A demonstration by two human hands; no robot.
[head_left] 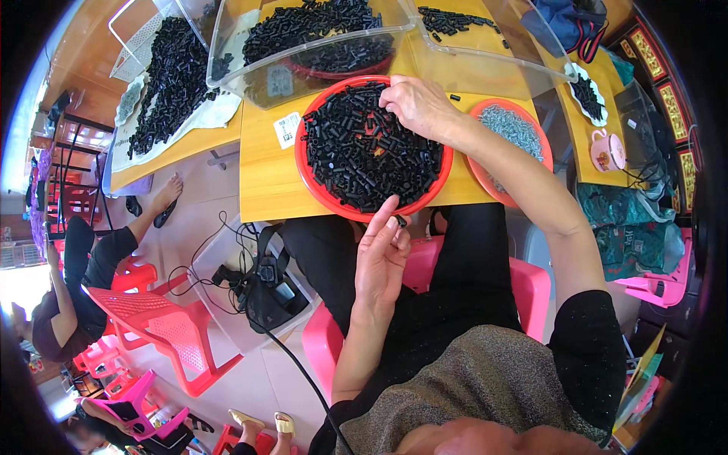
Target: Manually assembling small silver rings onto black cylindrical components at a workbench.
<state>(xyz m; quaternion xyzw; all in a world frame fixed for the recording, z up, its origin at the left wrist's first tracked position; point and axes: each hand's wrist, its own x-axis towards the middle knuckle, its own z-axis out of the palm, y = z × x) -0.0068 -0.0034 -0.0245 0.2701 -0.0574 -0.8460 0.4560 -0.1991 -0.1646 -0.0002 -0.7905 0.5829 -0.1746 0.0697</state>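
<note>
A red round basin [309, 180] full of small black tube-shaped pieces [364, 163] stands on the yellow table in front of me. My left hand [381, 254] is raised at the basin's near edge, a small black tube piece [400, 221] held between its thumb and fingers. At the basin's far right rim, my right hand [421, 108] reaches in with bent fingertips pressed together over the black pieces. Whatever those fingertips grip is hidden. Beneath my right forearm stands a second red basin [476, 163], filled with small silvery metal pieces [509, 130] that look like screws.
Clear plastic bins [250, 76] hold more black pieces behind the basin. A heap of black pieces [171, 83] covers a cloth on the left table. At right are a white dish [588, 98] and a pink mug [604, 152]. Another person sits at far left near pink chairs [163, 318].
</note>
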